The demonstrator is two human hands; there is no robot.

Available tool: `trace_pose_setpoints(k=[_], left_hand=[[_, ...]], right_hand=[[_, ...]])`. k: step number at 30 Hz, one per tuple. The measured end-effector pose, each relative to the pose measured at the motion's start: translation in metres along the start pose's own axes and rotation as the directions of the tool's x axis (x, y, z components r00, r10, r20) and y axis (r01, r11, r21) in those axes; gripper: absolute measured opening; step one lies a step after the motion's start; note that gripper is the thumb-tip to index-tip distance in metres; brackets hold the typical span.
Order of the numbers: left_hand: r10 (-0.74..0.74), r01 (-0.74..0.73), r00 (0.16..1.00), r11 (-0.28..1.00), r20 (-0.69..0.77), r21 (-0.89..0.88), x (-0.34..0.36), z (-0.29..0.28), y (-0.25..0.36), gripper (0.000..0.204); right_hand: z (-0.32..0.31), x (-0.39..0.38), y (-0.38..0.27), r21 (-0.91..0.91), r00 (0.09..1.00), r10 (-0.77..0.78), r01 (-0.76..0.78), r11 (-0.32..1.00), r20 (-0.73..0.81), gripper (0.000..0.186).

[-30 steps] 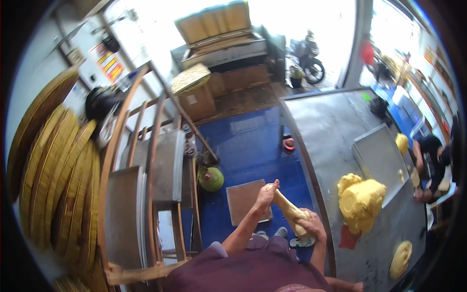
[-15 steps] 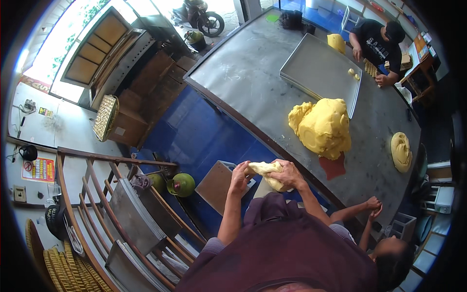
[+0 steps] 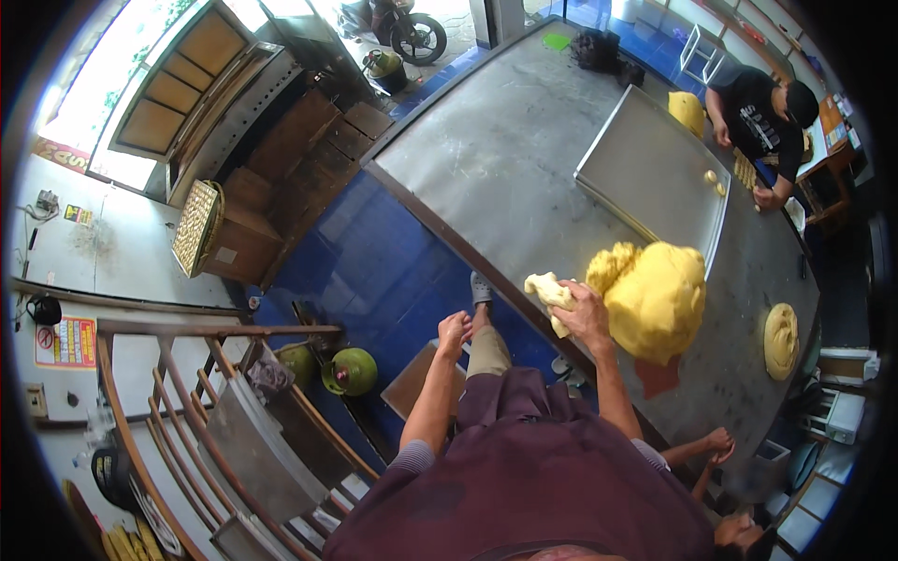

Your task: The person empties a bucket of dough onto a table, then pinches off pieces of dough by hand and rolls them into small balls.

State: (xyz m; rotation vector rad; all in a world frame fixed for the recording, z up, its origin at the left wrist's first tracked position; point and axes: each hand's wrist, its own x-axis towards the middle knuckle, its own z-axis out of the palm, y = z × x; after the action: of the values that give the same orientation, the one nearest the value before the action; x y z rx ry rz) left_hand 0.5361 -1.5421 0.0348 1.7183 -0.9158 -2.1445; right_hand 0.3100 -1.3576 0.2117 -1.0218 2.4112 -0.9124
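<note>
Now right hand [image 3: 587, 316] grip closed around dough piece [image 3: 550, 294] beside dough mound [image 3: 655, 297]; left hand [image 3: 455, 332] empty, loosely curled.

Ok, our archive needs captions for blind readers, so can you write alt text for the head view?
Seen from above, a person's right hand grips a pale strip of dough beside a big yellow dough mound on a grey metal table; the left hand hangs empty over blue floor. Across the table, another person works beside a metal tray.
</note>
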Motion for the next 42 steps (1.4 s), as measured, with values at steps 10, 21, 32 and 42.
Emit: trace_pose_setpoints(k=[10, 21, 32, 42], left_hand=[[-0.128, 0.49, 0.864, 0.435, -0.487, 0.756, 0.218, -0.138, -0.021, 0.028], [-0.433, 0.339, 0.873, 0.211, -0.224, 0.917, 0.293, -0.115, 0.005, 0.041], [-0.429, 0.245, 0.889, 0.147, -0.162, 0.958, 0.371, -0.071, 0.003, 0.041], [-0.417, 0.219, 0.895, 0.1, -0.159, 0.971, 0.372, -0.063, 0.021, 0.041]], right_hand=[[0.071, 0.248, 0.01, -0.287, 0.933, -0.018, -0.091, 0.954, -0.358, 0.042], [0.16, 0.152, 0.052, -0.178, 0.936, 0.32, -0.344, 0.922, -0.15, 0.016], [0.229, 0.119, 0.111, -0.198, 0.982, 0.124, -0.151, 0.968, -0.145, 0.015], [0.261, 0.091, 0.131, -0.243, 0.965, 0.018, -0.084, 0.966, -0.263, 0.023]])
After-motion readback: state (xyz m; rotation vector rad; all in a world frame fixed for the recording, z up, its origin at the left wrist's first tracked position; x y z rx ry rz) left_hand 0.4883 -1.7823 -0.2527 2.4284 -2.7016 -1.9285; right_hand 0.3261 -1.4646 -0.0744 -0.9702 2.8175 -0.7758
